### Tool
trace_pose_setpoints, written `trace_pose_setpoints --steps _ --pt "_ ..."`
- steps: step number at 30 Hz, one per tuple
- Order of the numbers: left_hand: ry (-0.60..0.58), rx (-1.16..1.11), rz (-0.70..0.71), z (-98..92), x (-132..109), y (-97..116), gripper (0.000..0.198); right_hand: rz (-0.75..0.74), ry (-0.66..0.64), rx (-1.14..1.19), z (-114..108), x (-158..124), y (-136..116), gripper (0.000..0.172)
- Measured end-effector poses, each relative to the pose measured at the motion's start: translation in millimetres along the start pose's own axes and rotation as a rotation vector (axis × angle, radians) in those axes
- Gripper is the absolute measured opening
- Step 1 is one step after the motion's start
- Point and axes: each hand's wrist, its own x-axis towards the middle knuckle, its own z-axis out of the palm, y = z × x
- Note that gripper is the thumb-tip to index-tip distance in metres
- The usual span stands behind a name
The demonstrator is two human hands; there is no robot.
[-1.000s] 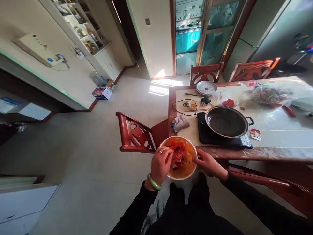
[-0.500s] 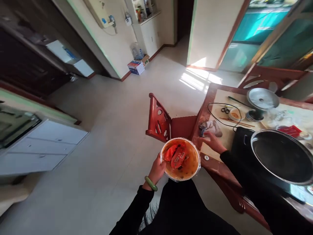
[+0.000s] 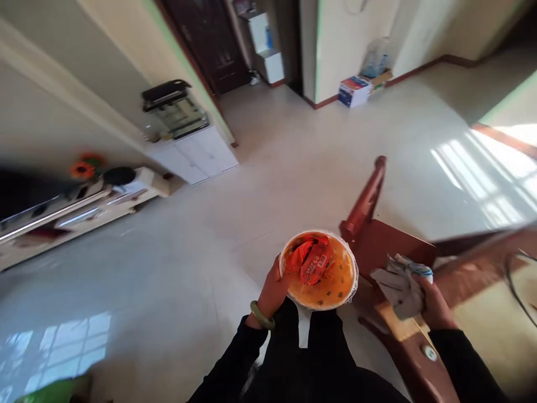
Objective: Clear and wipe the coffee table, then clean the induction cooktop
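Observation:
My left hand [image 3: 274, 288], with a green bangle at the wrist, grips the left rim of a round white bowl [image 3: 356, 274]. Orange-red soup [image 3: 335, 285] with dark bits fills it, and a torn red food packet [image 3: 314, 260] lies in the soup. Clear plastic film clings round the bowl's outside. Over at the table's edge, my right hand [image 3: 434, 302] is closed on a crumpled greyish-white cloth [image 3: 400, 285] with a blue-striped end. The cloth hangs in front of the fingertips and partly hides them.
A red wooden chair [image 3: 384, 240] stands just beyond the bowl, against the table [image 3: 482, 305] on my right. Along the left wall are a white cabinet [image 3: 201, 154] and a low TV stand [image 3: 138, 196]. Boxes [image 3: 354, 92] sit by the far wall.
My view has swung left, taking most of the tabletop out of sight. My right hand has taken hold of the cloth and lifted it off the table. The bowl stays in my left hand.

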Motion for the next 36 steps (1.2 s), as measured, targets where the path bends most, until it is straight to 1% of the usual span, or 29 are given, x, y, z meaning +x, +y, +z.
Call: trace_pose_setpoints --steps 1,3,5,6,8,11,13,14,16,19,21,23,26,28,30,31,33,36 --pt "0.067 -0.015 0.007 -19.8 -0.9 -4.1 0.052 0.005 -0.135 0.025 35.0 -15.1 -18.0 0.051" --pt "0.19 -0.051 0.021 -65.1 -5.7 -14.4 0.051 0.07 -0.43 0.05 114.0 -49.6 -53.9 0.056" --pt "0.304 -0.093 0.031 -119.9 -14.4 -27.9 0.051 0.101 -0.683 0.066 200.6 -89.9 -87.2 0.064" --pt "0.36 -0.116 0.035 -151.0 -20.2 -35.7 0.052 0.084 -0.77 0.053 245.1 -112.0 -102.1 0.066" --pt "0.474 -0.163 0.046 -219.4 -34.2 -52.3 0.055 0.011 -0.887 0.009 333.9 -159.5 -127.2 0.068" --pt "0.639 -0.202 0.061 -328.2 -61.4 -75.0 0.057 -0.089 -1.032 -0.09 458.7 -236.3 -152.1 0.069" --pt "0.745 -0.187 0.055 -396.3 -82.8 -86.3 0.058 -0.114 -1.131 -0.161 532.0 -287.2 -162.0 0.072" --pt "0.798 -0.17 0.048 -427.3 -93.9 -90.8 0.06 -0.122 -1.17 -0.199 565.6 -311.4 -165.9 0.073" --pt "0.918 -0.146 0.033 -482.6 -114.5 -98.5 0.062 -0.159 -1.219 -0.267 628.3 -355.9 -172.4 0.076" --pt "1.107 -0.183 -0.017 -554.0 -135.1 -109.2 0.058 -0.253 -1.287 -0.374 720.9 -412.7 -180.6 0.077" --pt "1.224 -0.294 -0.044 -603.0 -139.6 -116.5 0.05 -0.332 -1.334 -0.474 787.8 -448.1 -184.2 0.073" --pt "1.281 -0.434 0.013 -658.7 -140.2 -125.0 0.046 -0.43 -1.382 -0.561 859.2 -486.9 -185.1 0.069" --pt "1.329 -0.535 0.177 -751.9 -146.2 -142.6 0.046 -0.516 -1.516 -0.595 966.4 -559.2 -181.5 0.069" --pt "1.417 -0.55 0.229 -812.2 -159.5 -158.7 0.048 -0.535 -1.609 -0.651 1032.2 -618.3 -176.5 0.069" --pt "1.55 -0.607 0.231 -864.8 -181.5 -177.2 0.056 -0.57 -1.695 -0.741 1091.0 -685.2 -168.3 0.067" --pt "1.611 -0.656 0.215 -887.8 -195.4 -186.7 0.061 -0.586 -1.753 -0.779 1117.7 -720.9 -162.4 0.066" --pt "1.696 -0.78 0.146 -928.1 -227.6 -205.3 0.071 -0.575 -1.916 -0.803 1166.3 -795.2 -145.6 0.065" --pt "1.735 -0.952 0.024 -983.5 -282.1 -232.8 0.077 -0.466 -2.176 -0.789 1229.4 -908.0 -108.8 0.065"
